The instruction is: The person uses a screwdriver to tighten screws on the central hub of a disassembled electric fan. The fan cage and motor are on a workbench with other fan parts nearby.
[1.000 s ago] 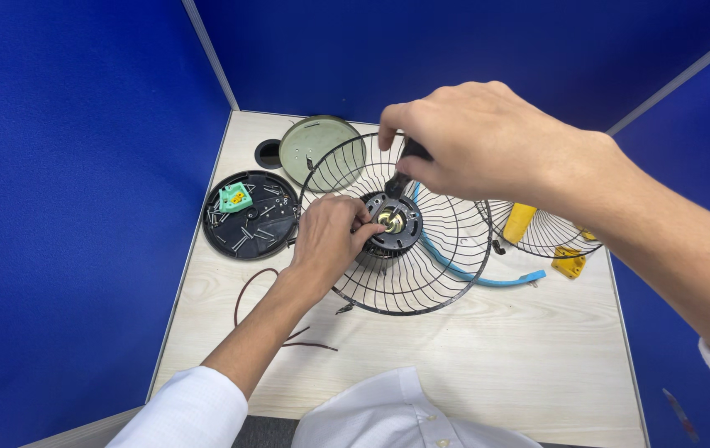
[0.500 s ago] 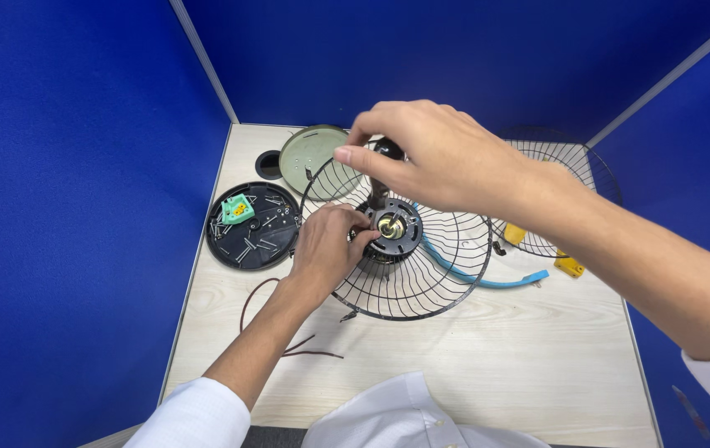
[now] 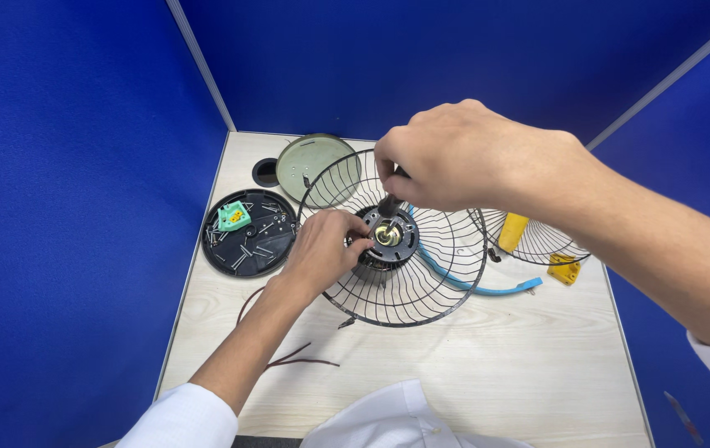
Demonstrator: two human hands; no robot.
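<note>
Nearest the person, thin dark wires (image 3: pixel 288 358) are lying loose on the pale wooden table (image 3: pixel 471 382). Just beyond, the left hand (image 3: pixel 322 253) is curling round the motor hub (image 3: pixel 388 236) at the centre of the black wire fan guard (image 3: pixel 409 286), fingers closed on the hub's left edge, bracing it. The guard is sitting mid-table, tilted up a bit at the back. Right hand (image 3: pixel 463 158) is coming in from above w/ fingers pinched shut on a dark screwdriver handle (image 3: pixel 390 202), tip pointing down at the hub's brass-coloured centre. A blue cable (image 3: pixel 475 286) is curving out under the guard to the right. Left of the guard, a black round tray (image 3: pixel 247 241) is holding screws & a green connector block (image 3: pixel 234 216). Right, a second wire guard (image 3: pixel 537 241) w/ yellow parts (image 3: pixel 562 270). Farthest back, a greenish round disc (image 3: pixel 315 166) beside a dark hole (image 3: pixel 265 172) in the table.
</note>
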